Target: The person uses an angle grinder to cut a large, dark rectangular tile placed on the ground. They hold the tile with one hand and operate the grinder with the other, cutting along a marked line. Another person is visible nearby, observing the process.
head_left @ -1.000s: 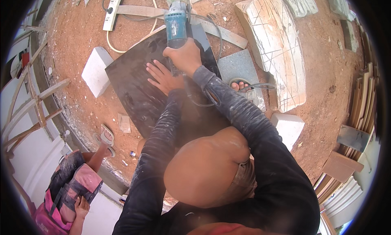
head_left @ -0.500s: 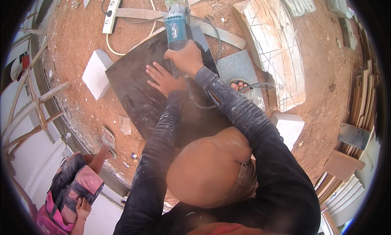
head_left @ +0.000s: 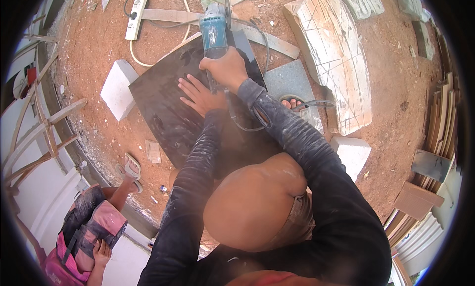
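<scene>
My right hand (head_left: 228, 69) is wrapped round the body of a teal angle grinder (head_left: 214, 32), whose disc (head_left: 227, 11) stands on edge at its far right end. Under both hands lies a dark, dusty slab (head_left: 166, 105), tilted in front of my bent knee. Flat on that slab rests my left hand (head_left: 200, 95), fingers spread, just left of the grinder's rear end. A grey cord trails from the grinder and loops beneath my right forearm. Whether the disc touches the slab's far edge I cannot tell.
Left of the slab are a white block (head_left: 118, 89) and a power strip (head_left: 135, 19) with cables. On the right lie a grey tile (head_left: 289, 80), a large scored stone block (head_left: 332, 63) and another white block (head_left: 352, 154). Another person (head_left: 94, 231) sits at lower left.
Almost nothing differs. The whole view has shifted very slightly; both hands keep their places on the grinder and the slab.
</scene>
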Demonstrator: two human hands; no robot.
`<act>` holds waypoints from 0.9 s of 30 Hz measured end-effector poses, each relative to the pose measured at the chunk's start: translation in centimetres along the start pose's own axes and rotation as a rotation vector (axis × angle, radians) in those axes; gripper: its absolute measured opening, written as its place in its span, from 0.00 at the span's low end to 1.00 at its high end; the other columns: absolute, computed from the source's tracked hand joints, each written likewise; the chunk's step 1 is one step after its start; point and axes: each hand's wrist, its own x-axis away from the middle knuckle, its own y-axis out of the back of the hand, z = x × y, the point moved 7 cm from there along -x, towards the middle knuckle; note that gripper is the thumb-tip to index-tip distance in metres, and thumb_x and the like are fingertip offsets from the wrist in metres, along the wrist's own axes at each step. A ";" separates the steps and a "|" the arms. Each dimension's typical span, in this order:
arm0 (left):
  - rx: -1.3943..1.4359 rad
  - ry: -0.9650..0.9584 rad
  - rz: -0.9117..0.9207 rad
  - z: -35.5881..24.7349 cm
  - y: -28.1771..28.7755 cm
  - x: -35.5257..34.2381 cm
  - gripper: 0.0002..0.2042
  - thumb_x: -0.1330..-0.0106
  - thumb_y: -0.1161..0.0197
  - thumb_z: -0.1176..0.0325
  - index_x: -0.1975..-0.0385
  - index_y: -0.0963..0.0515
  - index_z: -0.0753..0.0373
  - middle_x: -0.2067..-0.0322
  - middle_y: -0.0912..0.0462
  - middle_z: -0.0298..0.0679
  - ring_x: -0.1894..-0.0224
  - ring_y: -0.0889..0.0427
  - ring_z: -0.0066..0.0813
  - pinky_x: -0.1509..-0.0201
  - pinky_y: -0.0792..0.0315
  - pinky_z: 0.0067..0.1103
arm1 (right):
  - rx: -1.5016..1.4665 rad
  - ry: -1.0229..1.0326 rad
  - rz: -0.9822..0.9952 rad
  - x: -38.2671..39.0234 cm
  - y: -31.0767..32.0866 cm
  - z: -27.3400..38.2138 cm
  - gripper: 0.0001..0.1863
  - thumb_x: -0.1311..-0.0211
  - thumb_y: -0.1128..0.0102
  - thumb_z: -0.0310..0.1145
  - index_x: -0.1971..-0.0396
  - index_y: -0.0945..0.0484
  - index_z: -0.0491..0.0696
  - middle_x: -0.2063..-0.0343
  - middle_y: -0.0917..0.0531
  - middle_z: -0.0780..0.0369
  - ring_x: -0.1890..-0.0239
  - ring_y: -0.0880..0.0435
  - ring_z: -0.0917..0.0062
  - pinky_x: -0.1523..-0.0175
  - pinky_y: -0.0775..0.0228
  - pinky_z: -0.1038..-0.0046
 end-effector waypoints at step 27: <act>0.022 0.031 0.040 -0.5 1.0 0.0 0.59 0.50 0.27 0.48 0.23 0.58 0.65 0.22 0.63 0.53 0.19 0.66 0.44 0.20 0.65 0.47 | -0.011 -0.012 0.042 -0.2 0.4 0.0 0.36 0.61 0.24 0.43 0.55 0.24 0.30 0.59 0.15 0.46 0.57 0.14 0.63 0.52 0.22 0.67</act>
